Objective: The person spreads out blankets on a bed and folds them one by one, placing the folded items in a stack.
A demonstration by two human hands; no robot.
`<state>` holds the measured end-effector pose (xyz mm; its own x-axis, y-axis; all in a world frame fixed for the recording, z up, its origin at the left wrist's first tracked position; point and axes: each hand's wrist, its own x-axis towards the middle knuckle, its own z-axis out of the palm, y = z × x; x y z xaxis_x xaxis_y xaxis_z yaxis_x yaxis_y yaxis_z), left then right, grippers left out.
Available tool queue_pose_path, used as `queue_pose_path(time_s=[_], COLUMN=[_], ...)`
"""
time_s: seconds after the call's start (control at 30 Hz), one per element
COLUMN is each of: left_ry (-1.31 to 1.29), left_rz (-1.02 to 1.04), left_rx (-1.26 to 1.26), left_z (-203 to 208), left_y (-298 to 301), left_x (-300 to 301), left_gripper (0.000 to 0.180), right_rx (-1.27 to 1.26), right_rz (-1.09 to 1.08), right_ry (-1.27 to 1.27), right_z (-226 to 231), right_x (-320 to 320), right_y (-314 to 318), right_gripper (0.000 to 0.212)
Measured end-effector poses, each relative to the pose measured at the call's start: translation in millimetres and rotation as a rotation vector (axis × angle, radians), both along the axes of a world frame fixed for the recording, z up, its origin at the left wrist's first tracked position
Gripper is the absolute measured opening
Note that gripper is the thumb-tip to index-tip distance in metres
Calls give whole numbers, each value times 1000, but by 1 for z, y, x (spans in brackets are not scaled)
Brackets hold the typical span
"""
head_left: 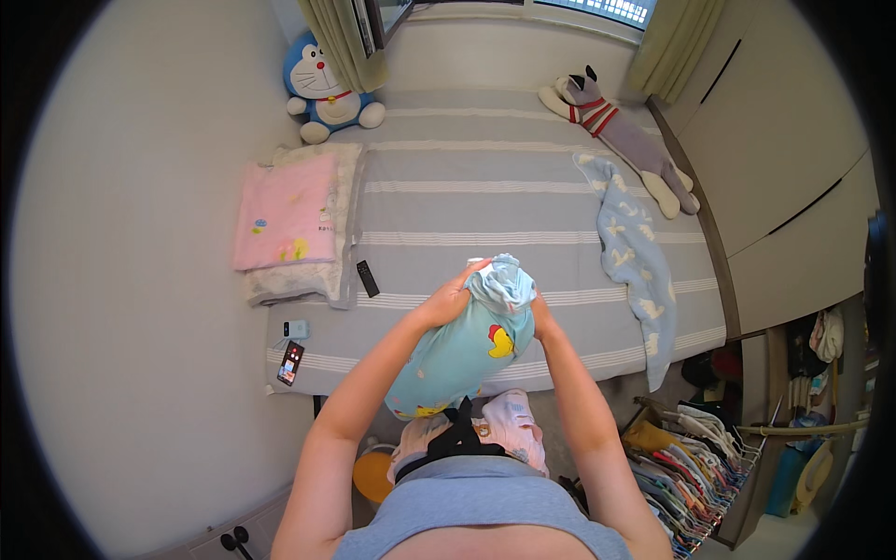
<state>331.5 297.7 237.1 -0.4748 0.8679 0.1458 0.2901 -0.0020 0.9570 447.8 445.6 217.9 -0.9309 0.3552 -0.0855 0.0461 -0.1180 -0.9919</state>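
Turquoise cloth bundle, in the head view, is held up between the person's 2 hands in front of the body, overlapping the near edge of the striped grey bed. The left hand is closed on its upper left side, thumb near the gathered top; the right hand holds the upper right side, its fingers mostly hidden behind the cloth. Most of the bundle's length hangs below the grip, toward the person's waist, and only the bunched end rises between and just beyond the 2 hands. The long axis runs aslant, from the wide, rounded lower end at lower left to the gathered end at upper right, which points away from the person, toward the window side. The bundle looks plump and smooth along its body, with 1 large yellow duck with a red top near the right side and further yellow prints along the lower edge; the gathered end is paler, crumpled into folds, with some white showing at its left. On the bed, a black remote lies to the left of the bundle, well apart from it.
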Motion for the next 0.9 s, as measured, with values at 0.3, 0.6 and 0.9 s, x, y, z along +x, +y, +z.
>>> queue_pose_path(time_s=[0.3, 0.6, 0.9], left_ry=[-664, -697, -1031], left_rz=[71, 308, 451], left_rx=[-209, 81, 13], left_z=[-22, -30, -33], left_y=[-7, 2, 22], left_x=[18, 16, -1], left_gripper=[25, 24, 27], right_rx=[448, -288, -505], right_rz=[-341, -280, 213], right_ry=[-109, -125, -19], right_z=[-38, -52, -26], right_x=[2, 24, 50], right_y=[54, 52, 11], right_gripper=[19, 44, 64])
